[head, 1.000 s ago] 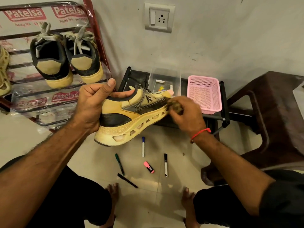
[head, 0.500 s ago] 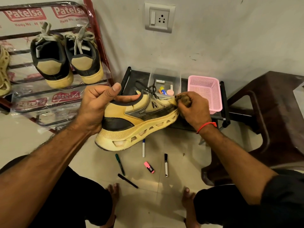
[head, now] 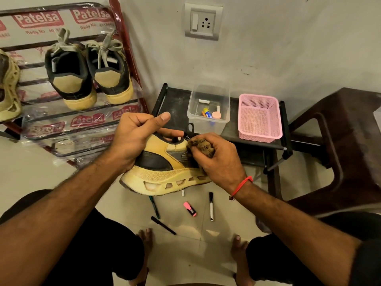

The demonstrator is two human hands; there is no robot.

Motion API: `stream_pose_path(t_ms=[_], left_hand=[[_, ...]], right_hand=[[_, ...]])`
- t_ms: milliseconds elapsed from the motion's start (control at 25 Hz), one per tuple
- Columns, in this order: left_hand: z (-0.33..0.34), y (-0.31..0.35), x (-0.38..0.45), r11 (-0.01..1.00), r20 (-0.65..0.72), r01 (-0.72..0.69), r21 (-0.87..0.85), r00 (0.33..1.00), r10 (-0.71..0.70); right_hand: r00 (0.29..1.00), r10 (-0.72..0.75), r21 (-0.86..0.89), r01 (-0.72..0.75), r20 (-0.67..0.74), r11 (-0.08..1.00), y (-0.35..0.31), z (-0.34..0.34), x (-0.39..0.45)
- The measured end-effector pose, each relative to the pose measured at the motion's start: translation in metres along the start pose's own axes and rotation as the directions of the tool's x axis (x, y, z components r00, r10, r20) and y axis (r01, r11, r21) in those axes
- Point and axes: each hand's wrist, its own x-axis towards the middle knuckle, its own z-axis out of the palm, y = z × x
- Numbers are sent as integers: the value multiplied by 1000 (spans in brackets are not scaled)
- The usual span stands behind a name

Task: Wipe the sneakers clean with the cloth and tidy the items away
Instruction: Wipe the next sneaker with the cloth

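A tan and black sneaker [head: 158, 170] is held on its side above the floor, heel toward me. My left hand [head: 134, 137] grips its heel collar, fingers inside the opening. My right hand [head: 218, 162] presses a crumpled brown cloth [head: 203, 144] against the sneaker's upper near the laces and hides the toe end. Two more tan and black sneakers [head: 88, 75] stand heel-out on the red shoe rack [head: 127, 58] at the left, and part of another shoe [head: 8, 87] shows at the rack's left edge.
Several pens and markers lie on the floor: a pink highlighter [head: 190, 209], a white marker [head: 211, 206], a black pen [head: 163, 225], a green pen [head: 154, 207]. A clear box [head: 208, 112] and pink basket [head: 259, 118] sit on a low black stand [head: 175, 102]. A brown chair [head: 340, 145] is at the right.
My right hand has slid the cloth from the toe end back along the sneaker's upper toward the laces. The sneaker has dropped a little, with its toe swung away.
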Motion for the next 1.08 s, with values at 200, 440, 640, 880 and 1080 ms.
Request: stream_pose_path(t_ms=[200, 440, 640, 880, 1080], left_hand=[[15, 4, 1, 965, -155, 226, 135, 966, -205], [8, 7, -13, 738, -150, 186, 649, 982, -116], [0, 27, -35, 710, -90, 266, 652, 957, -276], [33, 28, -46, 922, -373, 380, 71, 868, -328], [46, 31, -63, 789, 36, 468, -398, 868, -496]], right_hand=[[973, 226, 403, -223, 41, 888, -14, -6, 6], [971, 238, 468, -208, -6, 859, -28, -16, 4], [961, 248, 516, -152, -121, 843, -46, -31, -3], [877, -220, 128, 300, -428, 945, -70, -25, -46], [882, -198, 178, 297, -428, 938, -42, -19, -29]])
